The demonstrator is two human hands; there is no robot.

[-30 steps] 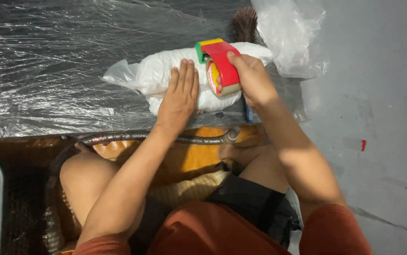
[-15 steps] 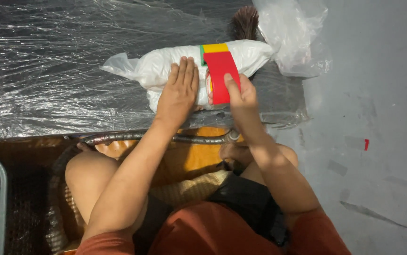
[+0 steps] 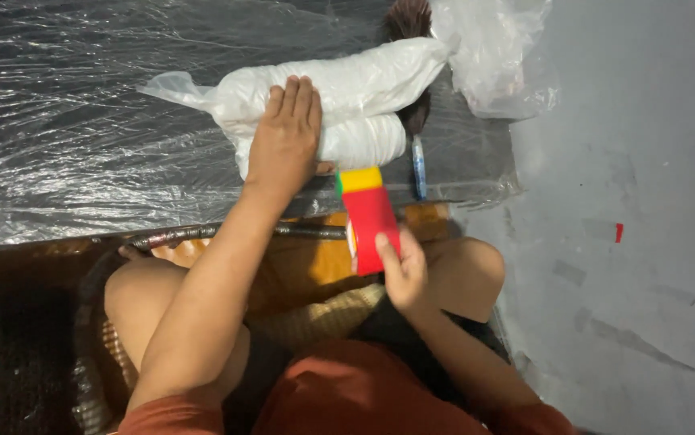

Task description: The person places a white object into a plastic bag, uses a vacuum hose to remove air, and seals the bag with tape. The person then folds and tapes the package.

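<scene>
- Wrapping work looks part done, judging by how things lie: a white plastic-wrapped bundle (image 3: pixel 323 109) rests on the clear plastic sheet (image 3: pixel 81 121), and the tape dispenser (image 3: pixel 369 217) sits off it, on the near side.
- Left hand (image 3: pixel 287 137) lies flat on top of the bundle, palm down, fingers straight and pressed together, pinning it to the sheet.
- Right hand (image 3: pixel 404 270) holds the red dispenser with its yellow-and-green end pointing far, toward the bundle; the fingers curl around the dispenser's near end and the thumb lies on its red face.
- No tape band shows on the visible side of the bundle, so I judge the sealing unfinished; whether a strip runs from dispenser to bundle, I cannot tell.
- Loose film trails off the bundle's left end, and at its far right a dark brush-like tuft (image 3: pixel 408 20) pokes out uncovered.
- A small blue pen-like item (image 3: pixel 418 165) lies just right of the bundle, and a crumpled clear bag (image 3: pixel 496 56) sits at the far right.
- Surface is a dark top under wrinkled, shiny film; its near edge meets a thin dark rod (image 3: pixel 226 234) above orange-brown material.
- Grey floor (image 3: pixel 645 161) fills the right side, with 1 small red mark (image 3: pixel 619 233) and a few scuffs.
- The person sits with bare knees drawn up close to the work.
</scene>
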